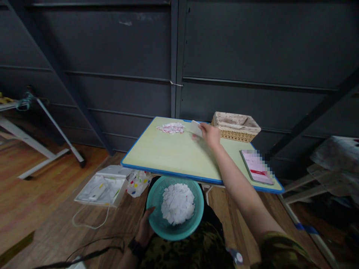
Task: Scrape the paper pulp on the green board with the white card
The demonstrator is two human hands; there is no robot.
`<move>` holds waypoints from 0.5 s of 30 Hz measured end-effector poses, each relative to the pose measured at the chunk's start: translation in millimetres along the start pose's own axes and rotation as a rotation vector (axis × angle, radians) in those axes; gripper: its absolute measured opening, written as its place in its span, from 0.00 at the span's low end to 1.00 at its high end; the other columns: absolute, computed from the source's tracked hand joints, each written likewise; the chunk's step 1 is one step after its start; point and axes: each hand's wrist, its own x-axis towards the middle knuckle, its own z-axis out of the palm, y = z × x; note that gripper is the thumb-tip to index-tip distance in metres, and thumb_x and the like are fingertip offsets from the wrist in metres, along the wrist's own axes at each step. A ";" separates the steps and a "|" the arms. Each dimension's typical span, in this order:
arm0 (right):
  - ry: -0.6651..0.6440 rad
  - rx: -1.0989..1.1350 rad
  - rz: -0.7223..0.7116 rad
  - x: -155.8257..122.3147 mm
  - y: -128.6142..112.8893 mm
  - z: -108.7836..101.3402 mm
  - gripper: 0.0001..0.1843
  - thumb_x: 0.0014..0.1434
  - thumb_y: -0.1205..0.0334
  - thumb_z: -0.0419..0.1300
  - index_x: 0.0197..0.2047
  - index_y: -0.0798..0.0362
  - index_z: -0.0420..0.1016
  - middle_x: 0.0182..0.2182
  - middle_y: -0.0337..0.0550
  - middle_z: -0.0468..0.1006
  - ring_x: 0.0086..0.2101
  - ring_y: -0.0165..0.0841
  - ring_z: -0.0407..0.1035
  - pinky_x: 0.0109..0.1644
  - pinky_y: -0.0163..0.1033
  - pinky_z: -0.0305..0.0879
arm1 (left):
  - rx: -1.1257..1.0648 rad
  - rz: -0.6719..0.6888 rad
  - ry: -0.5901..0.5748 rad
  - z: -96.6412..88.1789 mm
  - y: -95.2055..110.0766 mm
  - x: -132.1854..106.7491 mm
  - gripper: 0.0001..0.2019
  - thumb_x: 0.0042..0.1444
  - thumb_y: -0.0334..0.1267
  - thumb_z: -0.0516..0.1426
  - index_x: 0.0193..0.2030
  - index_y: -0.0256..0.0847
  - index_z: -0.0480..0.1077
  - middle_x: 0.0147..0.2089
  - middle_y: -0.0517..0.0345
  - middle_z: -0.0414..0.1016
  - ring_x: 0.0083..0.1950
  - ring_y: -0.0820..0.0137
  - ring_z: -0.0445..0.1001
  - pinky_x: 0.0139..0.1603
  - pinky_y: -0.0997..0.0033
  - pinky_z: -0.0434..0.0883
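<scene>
Right grip (211,136): closed, thumb and fingers pinching the right-hand part of a white card (196,129). Card tilted, over the far half of the worktop (168,153); cannot tell whether its lower edge touches the surface. A small pinkish blur (195,138) shows just below it, too smeared to name.

Left grip (145,227): closed on the left rim of a green bowl (198,192), thumb over the inner side, the other fingers mostly hidden. Dark watch (136,246) on that wrist. Bowl sits over my lap, near the blue-edged near side of the worktop. In it, a mound of white paper scraps (178,203), spread over the middle, with bare wall around.

On the worktop, left of the card: a low, loose heap of torn paper (171,128), white with pink and red marks, near the far edge. Right of my right grip: a lined wicker basket (238,134), at the far edge. Nearer, on the right side of my forearm, a tablet (255,164) lies flat, screen lit.

Floor (92,158), left: white box (120,192) with its lid up, a spotted plastic bag (138,183) just beside it.
</scene>
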 end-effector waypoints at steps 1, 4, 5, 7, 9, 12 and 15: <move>0.031 0.049 -0.014 -0.3 -1.3 -0.6 0.22 0.66 0.52 0.48 0.55 0.49 0.75 0.43 0.50 0.81 0.41 0.40 0.74 0.43 0.39 0.62 | 0.002 -0.002 -0.001 0.5 0.1 -0.4 0.32 0.52 0.26 0.55 0.66 0.29 0.60 0.47 0.43 0.82 0.49 0.50 0.79 0.55 0.50 0.72; 0.055 0.185 -0.100 -3.6 -10.3 -0.1 0.22 0.66 0.53 0.48 0.54 0.52 0.76 0.47 0.50 0.80 0.45 0.38 0.74 0.47 0.37 0.63 | 0.010 0.008 0.014 1.1 -0.2 -0.7 0.31 0.53 0.26 0.56 0.65 0.28 0.60 0.46 0.42 0.82 0.48 0.51 0.79 0.55 0.51 0.72; 0.037 0.213 -0.140 -5.7 -14.5 0.9 0.22 0.66 0.54 0.48 0.53 0.53 0.76 0.48 0.50 0.79 0.45 0.37 0.73 0.48 0.37 0.63 | 0.011 0.020 0.024 0.9 -0.6 -0.5 0.30 0.53 0.26 0.56 0.65 0.28 0.61 0.46 0.42 0.82 0.48 0.51 0.80 0.54 0.51 0.72; -0.030 0.232 -0.215 -10.7 -23.3 4.0 0.21 0.66 0.54 0.49 0.53 0.52 0.76 0.48 0.49 0.79 0.46 0.36 0.73 0.49 0.36 0.63 | 0.016 0.041 0.042 -0.3 -1.9 0.4 0.30 0.53 0.26 0.56 0.64 0.28 0.61 0.46 0.42 0.82 0.47 0.51 0.80 0.53 0.52 0.73; -0.100 0.223 -0.258 -16.0 -30.6 7.2 0.20 0.65 0.54 0.50 0.53 0.51 0.76 0.47 0.48 0.80 0.46 0.36 0.73 0.49 0.36 0.63 | 0.025 0.053 0.039 -2.3 -3.2 1.7 0.29 0.53 0.26 0.56 0.64 0.27 0.62 0.45 0.42 0.83 0.46 0.51 0.80 0.52 0.52 0.74; -0.148 0.226 -0.261 -21.6 -35.8 9.7 0.19 0.64 0.55 0.51 0.53 0.49 0.76 0.48 0.46 0.79 0.47 0.37 0.73 0.50 0.37 0.63 | 0.014 0.049 0.023 -5.8 -4.7 4.3 0.29 0.52 0.27 0.57 0.63 0.27 0.63 0.44 0.42 0.83 0.47 0.51 0.80 0.53 0.52 0.74; -0.169 0.251 -0.237 -21.9 -33.8 10.0 0.21 0.58 0.60 0.55 0.54 0.51 0.74 0.47 0.47 0.79 0.45 0.40 0.73 0.48 0.39 0.64 | -0.020 0.030 0.002 -8.0 -5.2 7.1 0.29 0.52 0.27 0.57 0.63 0.28 0.63 0.46 0.42 0.82 0.48 0.51 0.80 0.54 0.51 0.73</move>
